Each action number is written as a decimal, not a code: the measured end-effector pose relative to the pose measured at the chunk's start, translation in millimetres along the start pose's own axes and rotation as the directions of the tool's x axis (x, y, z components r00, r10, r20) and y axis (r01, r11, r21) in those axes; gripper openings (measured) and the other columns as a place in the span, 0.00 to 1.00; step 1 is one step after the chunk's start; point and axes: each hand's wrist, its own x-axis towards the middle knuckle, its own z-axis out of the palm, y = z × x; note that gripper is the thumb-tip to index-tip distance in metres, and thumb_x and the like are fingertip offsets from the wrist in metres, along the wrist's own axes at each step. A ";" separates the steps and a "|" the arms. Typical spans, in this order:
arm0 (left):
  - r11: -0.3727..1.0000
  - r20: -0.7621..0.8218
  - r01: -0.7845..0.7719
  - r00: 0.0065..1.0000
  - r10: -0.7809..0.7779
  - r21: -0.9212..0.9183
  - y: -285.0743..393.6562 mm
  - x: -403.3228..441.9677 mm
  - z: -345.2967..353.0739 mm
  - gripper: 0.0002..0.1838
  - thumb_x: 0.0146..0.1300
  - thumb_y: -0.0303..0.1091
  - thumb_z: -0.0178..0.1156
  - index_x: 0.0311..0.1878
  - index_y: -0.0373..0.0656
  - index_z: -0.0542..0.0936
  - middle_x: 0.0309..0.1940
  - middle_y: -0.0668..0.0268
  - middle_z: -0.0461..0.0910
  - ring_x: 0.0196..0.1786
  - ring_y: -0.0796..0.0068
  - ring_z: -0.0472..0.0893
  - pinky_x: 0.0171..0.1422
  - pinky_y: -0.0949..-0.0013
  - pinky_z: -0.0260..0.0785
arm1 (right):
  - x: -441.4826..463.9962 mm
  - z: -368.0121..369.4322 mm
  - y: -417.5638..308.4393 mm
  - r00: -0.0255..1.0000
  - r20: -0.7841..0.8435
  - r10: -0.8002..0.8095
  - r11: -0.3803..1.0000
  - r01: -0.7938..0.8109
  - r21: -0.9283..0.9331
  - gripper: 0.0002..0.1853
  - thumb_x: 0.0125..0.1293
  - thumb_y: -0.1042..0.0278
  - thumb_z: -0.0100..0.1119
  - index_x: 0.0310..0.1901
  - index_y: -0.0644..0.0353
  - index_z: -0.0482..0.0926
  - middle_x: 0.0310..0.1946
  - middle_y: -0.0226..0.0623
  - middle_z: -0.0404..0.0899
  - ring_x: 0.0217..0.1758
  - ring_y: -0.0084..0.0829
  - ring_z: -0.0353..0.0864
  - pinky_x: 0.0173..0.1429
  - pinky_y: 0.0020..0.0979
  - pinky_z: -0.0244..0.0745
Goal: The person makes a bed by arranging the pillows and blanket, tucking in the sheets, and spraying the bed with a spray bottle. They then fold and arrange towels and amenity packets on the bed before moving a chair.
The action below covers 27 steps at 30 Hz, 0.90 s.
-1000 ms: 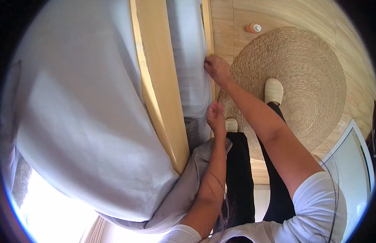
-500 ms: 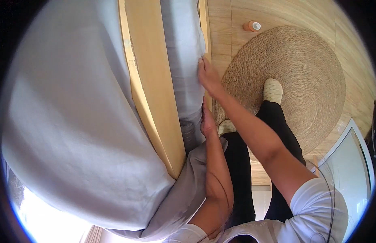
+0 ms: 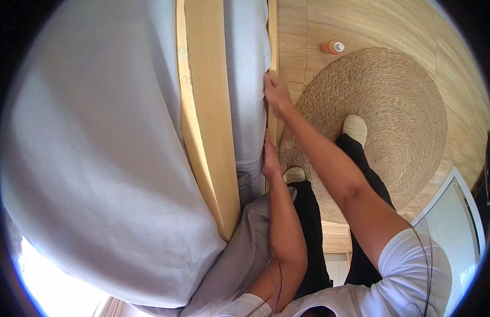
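Note:
A light grey sheet [image 3: 247,105] covers a padded surface, probably a mattress, beside a narrow wooden edge [image 3: 273,47]. My right hand [image 3: 278,96] is closed at this border, its fingertips pinching the sheet's edge. Nearer to me, my left hand [image 3: 271,161] lies along the same side, its visible digits straight and pressed flat against the sheet; the rest of its fingers are hidden. Below it the fabric is bunched in dark folds [image 3: 251,186]. A long wooden board [image 3: 210,105] stands left of both hands, apart from them.
A large grey cloth expanse [image 3: 102,158] fills the left side. A round woven rug [image 3: 382,90] lies on the wood-look floor [image 3: 287,31], under my slippered feet. An orange bottle with a white cap [image 3: 332,47] is beyond the rug. A white-framed panel [image 3: 451,222] stands at right.
The view has shifted slightly, so the board and bed edge appear farther right and the rug lower. Both hands remain at the sheet's edge, almost unmoved.

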 end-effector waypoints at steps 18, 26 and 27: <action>0.896 -0.344 -0.102 0.937 -0.060 -0.433 -32.3 -53.8 34.4 0.21 0.62 0.32 0.51 0.60 0.40 0.71 0.59 0.61 0.72 0.64 0.56 0.67 0.71 0.44 0.46 | 56.3 -50.1 -47.9 0.958 0.281 0.062 0.979 -0.114 0.172 0.05 0.58 0.76 0.60 0.34 0.69 0.79 0.30 0.39 0.80 0.32 0.29 0.81 0.36 0.31 0.79; 0.897 -0.416 -0.116 0.906 -0.081 -0.427 0.0 -23.0 20.6 0.24 0.63 0.32 0.51 0.63 0.41 0.67 0.65 0.62 0.64 0.69 0.59 0.60 0.70 0.41 0.45 | 63.7 -19.5 -73.9 0.947 0.165 -0.274 0.783 0.320 -0.533 0.06 0.47 0.83 0.49 0.21 0.76 0.77 0.18 0.47 0.78 0.19 0.32 0.80 0.24 0.32 0.76; 0.896 -0.413 -0.114 0.907 -0.083 -0.430 -3.3 -15.8 17.9 0.24 0.63 0.32 0.51 0.63 0.41 0.67 0.65 0.62 0.64 0.69 0.59 0.60 0.70 0.41 0.45 | 64.5 -20.2 -75.2 0.964 0.127 -0.233 0.826 0.265 -0.497 0.07 0.48 0.83 0.48 0.23 0.75 0.77 0.20 0.48 0.78 0.20 0.32 0.80 0.24 0.33 0.76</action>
